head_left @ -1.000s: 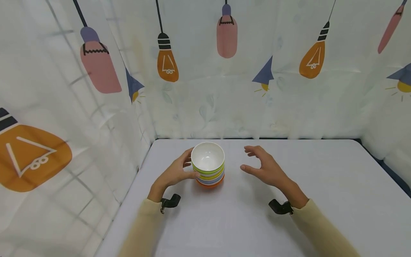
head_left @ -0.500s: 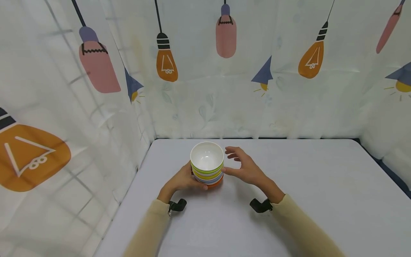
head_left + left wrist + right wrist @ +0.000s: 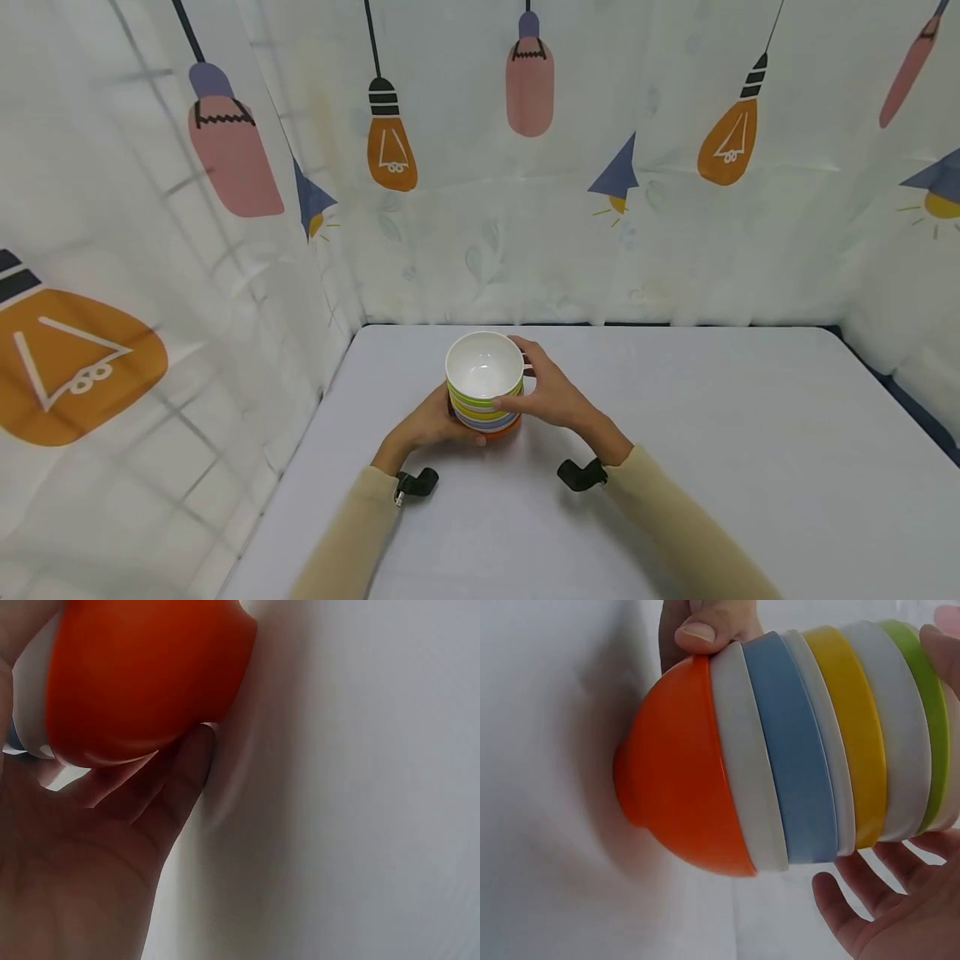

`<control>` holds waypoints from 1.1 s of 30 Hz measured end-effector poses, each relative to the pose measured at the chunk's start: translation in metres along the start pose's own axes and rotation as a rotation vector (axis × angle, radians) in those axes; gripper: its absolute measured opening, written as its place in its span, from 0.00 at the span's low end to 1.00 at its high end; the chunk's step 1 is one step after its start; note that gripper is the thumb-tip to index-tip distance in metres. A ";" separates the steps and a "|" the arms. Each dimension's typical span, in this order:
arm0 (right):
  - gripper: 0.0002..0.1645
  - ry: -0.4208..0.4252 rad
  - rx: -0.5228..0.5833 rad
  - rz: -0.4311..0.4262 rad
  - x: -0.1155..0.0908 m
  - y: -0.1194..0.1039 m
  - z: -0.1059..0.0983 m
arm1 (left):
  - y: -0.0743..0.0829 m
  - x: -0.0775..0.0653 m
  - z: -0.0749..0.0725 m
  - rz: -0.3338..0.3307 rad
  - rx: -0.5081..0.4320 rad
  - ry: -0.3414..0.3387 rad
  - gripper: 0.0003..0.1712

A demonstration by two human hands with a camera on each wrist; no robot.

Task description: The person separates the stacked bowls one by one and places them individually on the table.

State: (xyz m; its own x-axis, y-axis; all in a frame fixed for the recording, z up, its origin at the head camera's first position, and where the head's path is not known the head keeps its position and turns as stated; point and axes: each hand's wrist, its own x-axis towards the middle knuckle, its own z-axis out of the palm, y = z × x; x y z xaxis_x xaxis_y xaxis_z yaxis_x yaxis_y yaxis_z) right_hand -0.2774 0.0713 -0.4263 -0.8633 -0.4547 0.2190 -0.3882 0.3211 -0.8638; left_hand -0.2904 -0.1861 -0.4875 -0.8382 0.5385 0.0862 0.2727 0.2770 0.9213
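A stack of nested bowls stands upright on the white table. From the bottom, the right wrist view shows an orange bowl [image 3: 679,772], a blue bowl [image 3: 799,757], a yellow bowl [image 3: 851,742] and a green bowl [image 3: 926,727], with white bands between. In the head view, the top bowl's white inside [image 3: 483,362] faces up. My left hand [image 3: 429,422] grips the orange bowl low on the left, thumb in front, fingers underneath its side in the left wrist view. My right hand [image 3: 553,397] holds the stack's upper right side, its thumb on the green bowl, fingertips partly hidden behind.
The white table [image 3: 720,400] stretches right of the stack, its back edge close behind it. A curtain [image 3: 480,242] printed with lamps hangs behind the table and along its left side. Each wrist wears a dark camera mount [image 3: 581,475].
My right hand has moved left from open air to the stack and taken hold near its top. My left hand has slid lower, down to the orange bowl. The stack has barely moved.
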 end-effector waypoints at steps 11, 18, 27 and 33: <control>0.67 0.025 0.110 0.029 0.010 -0.002 0.013 | -0.001 0.002 0.000 -0.016 -0.045 -0.017 0.63; 0.65 0.046 0.163 0.039 0.009 -0.002 0.018 | -0.004 0.002 0.001 -0.011 -0.028 -0.027 0.64; 0.63 0.070 0.163 0.026 0.009 -0.003 0.020 | -0.004 0.001 0.001 -0.025 -0.039 -0.024 0.63; 0.62 0.084 0.161 0.023 0.007 -0.004 0.020 | -0.004 0.001 0.002 -0.037 -0.043 -0.026 0.63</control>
State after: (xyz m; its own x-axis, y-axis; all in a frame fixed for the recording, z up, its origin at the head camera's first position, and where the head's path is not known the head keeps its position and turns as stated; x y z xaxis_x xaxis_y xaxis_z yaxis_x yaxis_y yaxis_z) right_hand -0.2751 0.0499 -0.4303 -0.8978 -0.3758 0.2295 -0.3170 0.1901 -0.9292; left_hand -0.2912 -0.1852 -0.4918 -0.8346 0.5492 0.0428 0.2211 0.2627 0.9392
